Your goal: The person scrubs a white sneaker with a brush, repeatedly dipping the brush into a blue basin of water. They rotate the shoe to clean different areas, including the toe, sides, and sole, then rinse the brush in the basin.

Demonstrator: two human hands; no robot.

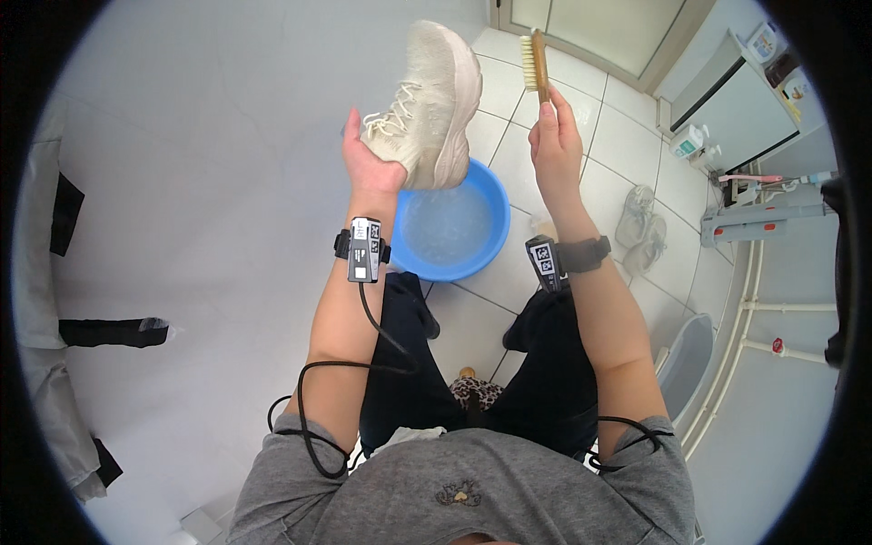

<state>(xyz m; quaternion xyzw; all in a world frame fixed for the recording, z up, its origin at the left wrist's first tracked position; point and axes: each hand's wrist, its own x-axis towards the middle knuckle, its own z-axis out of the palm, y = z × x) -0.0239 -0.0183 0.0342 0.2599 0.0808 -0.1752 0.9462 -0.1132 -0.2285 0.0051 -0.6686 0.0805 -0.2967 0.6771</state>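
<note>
A cream lace-up sneaker (436, 102) is held up with its toe pointing away from me. My left hand (373, 160) grips it near the heel, thumb raised and most fingers hidden behind the shoe. In my right hand (555, 139) is a wooden-handled scrubbing brush (540, 65), upright, its pale bristles facing left toward the sneaker. Brush and sneaker are apart. Below the sneaker, a round blue plastic basin (503, 235) on the floor holds cloudy water. A pair of light shoes (640, 228) stands on the tiles to the right.
White floor tiles (623, 129) surround the basin. At the right are pump bottles (689, 142), a cabinet (736, 109), a grey tub (687, 361) and wall pipes (783, 307). A pale wall (204, 204) runs along the left. Black cables hang around both my arms.
</note>
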